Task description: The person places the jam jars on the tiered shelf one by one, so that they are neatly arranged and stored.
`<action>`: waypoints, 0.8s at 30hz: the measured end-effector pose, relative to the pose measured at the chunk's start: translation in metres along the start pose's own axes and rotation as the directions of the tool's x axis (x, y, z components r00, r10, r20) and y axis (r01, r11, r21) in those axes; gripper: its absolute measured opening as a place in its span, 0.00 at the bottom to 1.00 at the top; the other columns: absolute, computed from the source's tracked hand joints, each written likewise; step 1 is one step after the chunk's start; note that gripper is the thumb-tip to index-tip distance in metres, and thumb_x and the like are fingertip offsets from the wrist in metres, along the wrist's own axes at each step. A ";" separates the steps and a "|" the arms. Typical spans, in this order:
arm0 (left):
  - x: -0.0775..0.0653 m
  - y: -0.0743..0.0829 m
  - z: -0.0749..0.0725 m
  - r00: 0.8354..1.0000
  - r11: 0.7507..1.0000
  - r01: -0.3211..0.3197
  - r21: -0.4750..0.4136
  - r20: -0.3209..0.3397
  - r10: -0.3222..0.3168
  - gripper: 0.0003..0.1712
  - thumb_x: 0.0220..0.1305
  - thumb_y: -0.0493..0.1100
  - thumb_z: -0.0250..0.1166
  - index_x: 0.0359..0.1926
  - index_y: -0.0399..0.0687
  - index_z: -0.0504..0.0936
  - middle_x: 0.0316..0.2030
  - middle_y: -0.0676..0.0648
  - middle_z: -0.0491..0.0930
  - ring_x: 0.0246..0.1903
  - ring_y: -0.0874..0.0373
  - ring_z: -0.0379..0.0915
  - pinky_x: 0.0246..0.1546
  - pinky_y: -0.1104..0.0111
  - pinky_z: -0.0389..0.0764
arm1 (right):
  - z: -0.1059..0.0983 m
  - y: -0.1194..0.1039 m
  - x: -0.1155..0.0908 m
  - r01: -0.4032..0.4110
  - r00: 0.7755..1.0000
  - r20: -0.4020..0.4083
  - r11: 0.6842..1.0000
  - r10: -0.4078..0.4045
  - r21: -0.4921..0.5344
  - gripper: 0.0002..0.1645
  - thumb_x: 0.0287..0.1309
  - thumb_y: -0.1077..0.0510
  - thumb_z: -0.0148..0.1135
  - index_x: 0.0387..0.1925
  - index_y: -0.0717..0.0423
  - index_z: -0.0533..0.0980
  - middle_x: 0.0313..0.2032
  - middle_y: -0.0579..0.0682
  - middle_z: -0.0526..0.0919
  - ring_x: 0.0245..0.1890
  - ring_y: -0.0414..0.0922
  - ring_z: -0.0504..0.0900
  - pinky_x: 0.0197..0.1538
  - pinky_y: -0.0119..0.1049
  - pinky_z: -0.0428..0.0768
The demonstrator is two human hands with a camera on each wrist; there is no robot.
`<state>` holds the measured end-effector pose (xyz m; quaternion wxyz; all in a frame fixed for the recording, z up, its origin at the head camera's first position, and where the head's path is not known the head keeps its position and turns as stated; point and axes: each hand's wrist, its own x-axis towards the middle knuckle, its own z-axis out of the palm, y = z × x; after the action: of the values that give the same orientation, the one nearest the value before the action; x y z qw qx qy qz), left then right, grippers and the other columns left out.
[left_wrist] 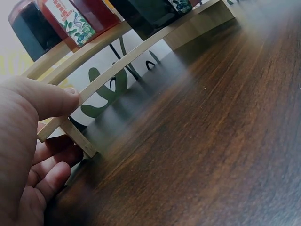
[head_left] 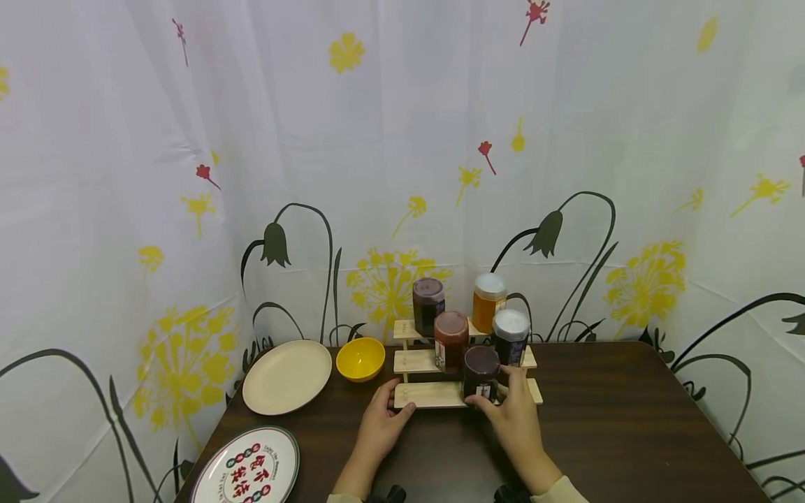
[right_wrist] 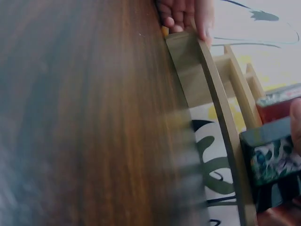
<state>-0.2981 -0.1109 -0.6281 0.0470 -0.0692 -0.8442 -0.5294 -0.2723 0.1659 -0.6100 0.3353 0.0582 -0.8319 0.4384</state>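
A three-step wooden rack stands on the table and bears several jars. My left hand grips the left end of its lowest step; in the left wrist view the thumb lies on the edge of the board, the other fingers below it. With my right hand I hold a dark jar on that lowest step, thumb at its front and fingers at its right side. Its label shows in the right wrist view. On the middle step are a red-brown jar and a dark white-lidded jar.
The top step carries a dark jar and an amber jar. Left of the rack are a yellow bowl, a cream oval plate and a white plate with red lettering. A flowered curtain hangs behind the table.
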 end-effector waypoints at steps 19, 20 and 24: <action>0.001 -0.006 -0.005 1.000 1.000 0.011 0.015 -0.021 -0.010 0.38 0.71 0.52 0.75 0.75 0.42 0.75 0.56 0.44 0.81 0.46 0.58 0.75 0.43 0.72 0.77 | 0.004 0.025 0.001 -0.049 0.999 0.000 0.967 0.050 0.251 0.42 0.50 0.62 0.88 0.62 0.62 0.72 0.51 0.56 0.81 0.42 0.44 0.89 0.43 0.32 0.89; 0.002 -0.005 -0.004 1.000 1.000 0.010 0.018 -0.023 -0.009 0.38 0.71 0.52 0.75 0.75 0.42 0.74 0.57 0.44 0.81 0.47 0.58 0.75 0.43 0.71 0.77 | 0.002 0.027 0.002 -0.057 0.998 -0.015 0.945 0.065 0.322 0.36 0.56 0.65 0.83 0.60 0.64 0.72 0.48 0.56 0.81 0.40 0.43 0.88 0.41 0.32 0.89; 0.003 -0.005 -0.005 0.998 0.999 0.037 -0.024 -0.047 -0.038 0.37 0.72 0.50 0.74 0.75 0.42 0.74 0.60 0.41 0.81 0.49 0.56 0.76 0.45 0.71 0.78 | -0.007 0.033 0.006 -0.072 0.985 -0.089 0.822 0.147 0.564 0.13 0.80 0.66 0.58 0.54 0.75 0.70 0.37 0.58 0.78 0.28 0.43 0.85 0.30 0.34 0.87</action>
<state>-0.3018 -0.1178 -0.6301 0.0562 -0.0416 -0.8377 -0.5416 -0.2860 0.1923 -0.6265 0.3306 0.0773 -0.6458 0.6839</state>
